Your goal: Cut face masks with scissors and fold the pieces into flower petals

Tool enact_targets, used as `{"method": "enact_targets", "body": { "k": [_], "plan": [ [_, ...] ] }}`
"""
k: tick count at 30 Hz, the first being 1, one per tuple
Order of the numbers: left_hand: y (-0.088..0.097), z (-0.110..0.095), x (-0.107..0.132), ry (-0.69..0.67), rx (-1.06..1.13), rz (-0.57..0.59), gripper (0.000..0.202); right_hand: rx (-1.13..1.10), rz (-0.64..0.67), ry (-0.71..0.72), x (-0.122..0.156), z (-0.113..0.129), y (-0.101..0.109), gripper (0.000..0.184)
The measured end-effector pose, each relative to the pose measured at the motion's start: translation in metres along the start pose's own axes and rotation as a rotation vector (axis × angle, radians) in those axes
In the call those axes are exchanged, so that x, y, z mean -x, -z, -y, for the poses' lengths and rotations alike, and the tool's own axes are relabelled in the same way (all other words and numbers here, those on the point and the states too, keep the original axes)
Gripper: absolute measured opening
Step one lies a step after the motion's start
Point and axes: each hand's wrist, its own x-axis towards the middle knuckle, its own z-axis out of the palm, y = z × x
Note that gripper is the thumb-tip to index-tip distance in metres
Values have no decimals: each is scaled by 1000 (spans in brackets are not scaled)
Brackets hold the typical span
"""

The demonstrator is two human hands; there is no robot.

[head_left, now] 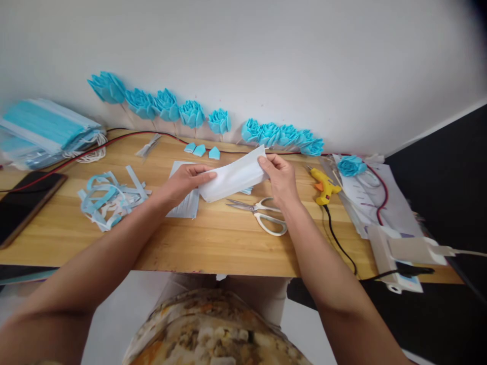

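A white face mask (234, 177) is stretched between my two hands above the table, its right end raised higher. My left hand (190, 177) pinches its left end, thumb on top. At the other end my right hand (279, 175) grips the upper corner between thumb and fingers. Under my left hand lies a flat pale-blue mask sheet (186, 205). Scissors (254, 207) with white handles rest on the wood below my right hand, blades pointing left. Three small cut blue pieces (200, 150) lie behind the mask. A bit of blue material (247, 190) shows partly beneath it.
Several blue flowers (192, 114) on stems lean along the wall. Mask strips (110, 197), a phone (28, 203) and packed masks (49, 129) are at left. At right are a yellow glue gun (323, 185), its cord, a power strip (395, 258) and another flower (351, 166).
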Motion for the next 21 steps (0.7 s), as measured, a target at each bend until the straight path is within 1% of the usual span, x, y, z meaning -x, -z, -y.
{"method": "enact_targets", "body": {
  "k": [3, 5, 7, 9, 11, 13, 15, 18, 19, 21],
  "plan": [
    [1, -8, 5, -7, -129, 132, 38, 38, 61, 24, 3, 2, -1, 34],
    [6, -13, 7, -45, -192, 205, 40, 51, 69, 35, 4, 4, -1, 32],
    [11, -17, 8, -124, -240, 213, 41, 46, 57, 60, 4, 8, -2, 31],
    [14, -18, 8, -186, -266, 196, 44, 50, 62, 88, 2, 15, -3, 30],
    [14, -17, 8, -184, -266, 197, 46, 86, 97, 107, -2, 22, -5, 32],
    [12, -15, 9, -133, -240, 196, 45, 126, 109, 130, -9, 30, -8, 33],
    [9, -12, 8, -94, -175, 148, 42, 123, 46, 175, -18, 35, -11, 34],
    [9, -7, 2, -135, -32, 2, 36, 34, -114, 215, -30, 37, -14, 35],
    [10, -6, -1, -154, 9, -37, 35, 10, -141, 212, -33, 36, -14, 36],
    [11, -4, -6, -181, 54, -123, 33, 1, -146, 196, -38, 34, -17, 36]
  ]
}}
